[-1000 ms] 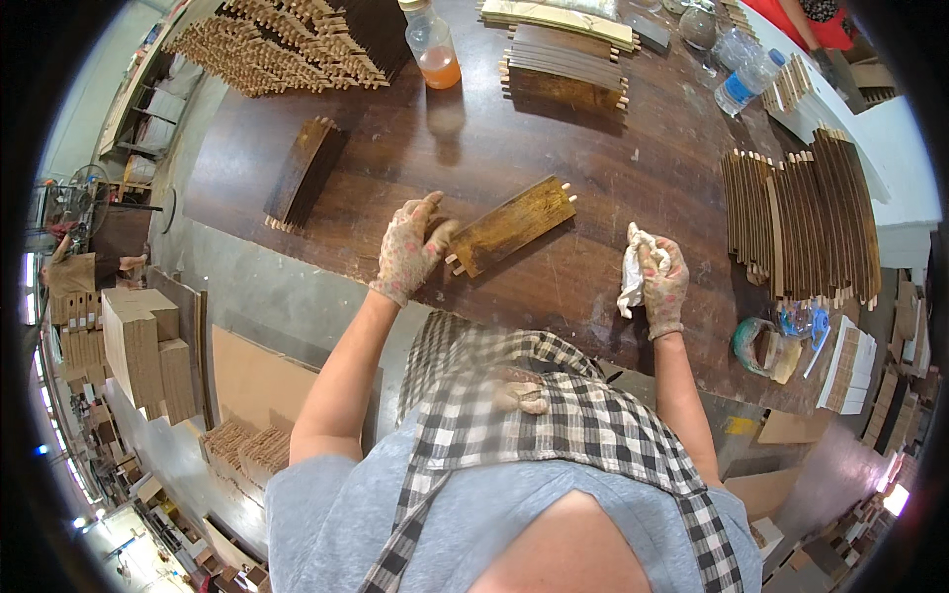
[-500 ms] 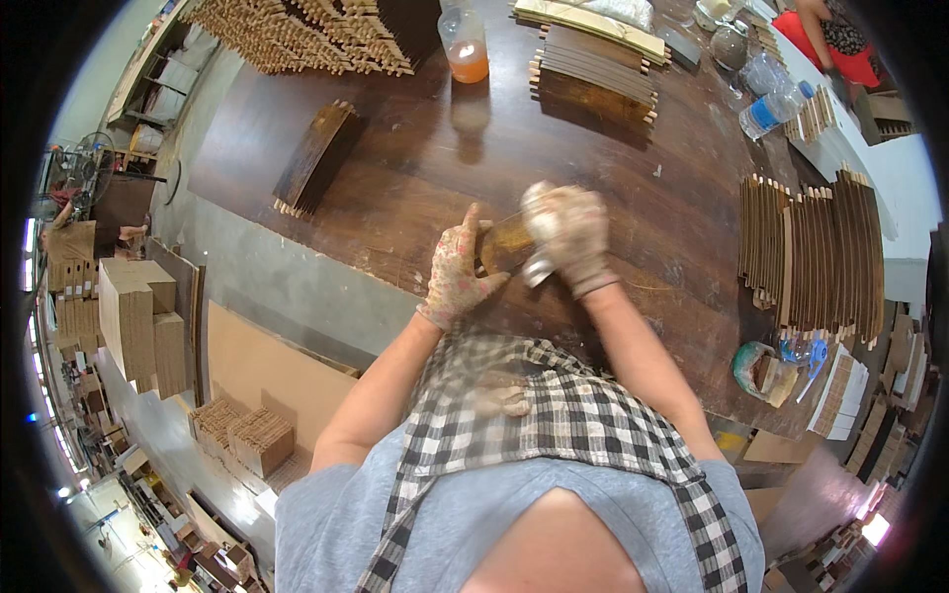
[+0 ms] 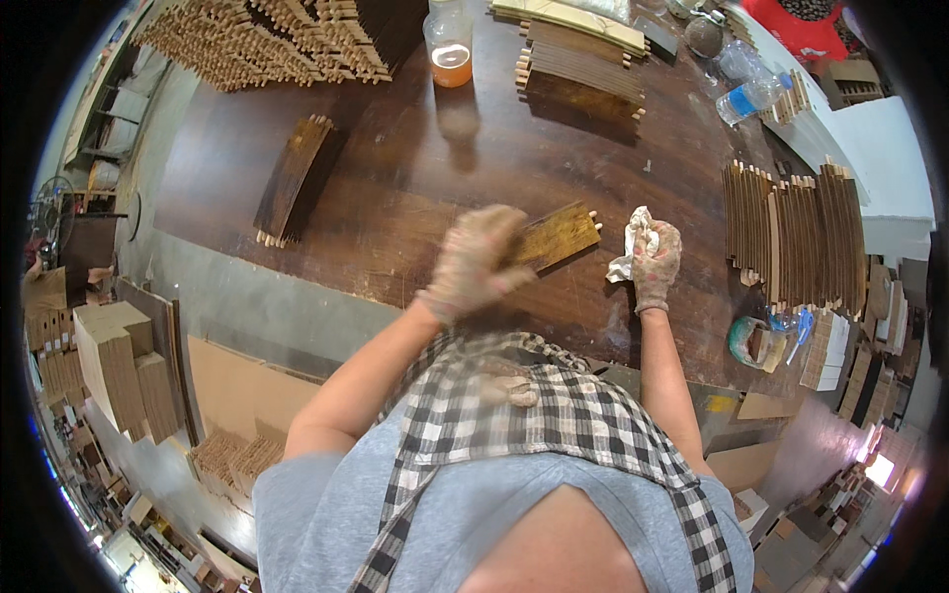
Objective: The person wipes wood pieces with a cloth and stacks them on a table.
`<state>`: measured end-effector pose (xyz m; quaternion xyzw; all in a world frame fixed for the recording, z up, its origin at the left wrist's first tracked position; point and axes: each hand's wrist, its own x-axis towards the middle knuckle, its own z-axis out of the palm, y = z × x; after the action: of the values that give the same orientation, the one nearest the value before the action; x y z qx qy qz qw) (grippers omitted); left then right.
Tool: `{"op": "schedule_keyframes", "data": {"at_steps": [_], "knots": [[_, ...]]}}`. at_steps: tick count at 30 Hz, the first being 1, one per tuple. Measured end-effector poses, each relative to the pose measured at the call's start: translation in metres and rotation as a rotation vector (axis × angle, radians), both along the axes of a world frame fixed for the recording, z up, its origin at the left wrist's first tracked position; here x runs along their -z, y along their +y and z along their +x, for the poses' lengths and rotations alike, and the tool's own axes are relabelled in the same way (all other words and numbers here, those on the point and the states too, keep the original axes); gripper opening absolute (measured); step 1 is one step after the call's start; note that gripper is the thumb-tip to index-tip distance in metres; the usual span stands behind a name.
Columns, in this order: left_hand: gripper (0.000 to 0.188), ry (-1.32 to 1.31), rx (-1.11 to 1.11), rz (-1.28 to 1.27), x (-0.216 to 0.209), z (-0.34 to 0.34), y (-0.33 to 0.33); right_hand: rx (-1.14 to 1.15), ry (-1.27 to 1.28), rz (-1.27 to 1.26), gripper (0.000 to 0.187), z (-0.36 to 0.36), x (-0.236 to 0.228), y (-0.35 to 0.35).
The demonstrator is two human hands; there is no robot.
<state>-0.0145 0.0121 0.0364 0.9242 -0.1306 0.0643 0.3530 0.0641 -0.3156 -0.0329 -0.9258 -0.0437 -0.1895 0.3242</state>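
My left hand (image 3: pixel 479 259), in a patterned work glove and smeared by motion, grips the left end of a short brown wooden slat (image 3: pixel 561 237). The thumb lies along the near edge and the fingers along the far one, hiding that end. Pale dowel pegs show at the slat's right end, and its upper face looks glossy and yellowish brown. To the right of the slat, apart from it, my gloved right hand (image 3: pixel 658 265) is closed on a crumpled white rag (image 3: pixel 633 242), part of which hangs out on its left side.
On the dark wooden table (image 3: pixel 395 212) stand a slat stack (image 3: pixel 295 183) at left, a large pegged pile (image 3: pixel 267 44) behind it, a cup of orange liquid (image 3: pixel 451 61), another stack (image 3: pixel 581 84), a water bottle (image 3: pixel 753 99), slat rows (image 3: pixel 796 237) and a green tape roll (image 3: pixel 748 342).
My right hand has moved right with the rag, off the slat. My left hand has shifted right and farther over the slat's end. The whole view has also shifted slightly.
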Motion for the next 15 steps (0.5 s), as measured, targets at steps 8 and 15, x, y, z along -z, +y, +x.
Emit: {"op": "schedule_keyframes", "data": {"at_steps": [8, 15], "knots": [[0.066, 0.215, 0.109, 0.04, -0.019, 0.014, -0.003, 0.065, -0.048, -0.114, 0.02, -0.002, -0.004, 0.006], [0.045, 0.305, -0.119, 0.148, -0.033, 0.033, 0.082, 0.125, -0.01, -0.056, 0.02, 0.001, -0.005, 0.014]]}}
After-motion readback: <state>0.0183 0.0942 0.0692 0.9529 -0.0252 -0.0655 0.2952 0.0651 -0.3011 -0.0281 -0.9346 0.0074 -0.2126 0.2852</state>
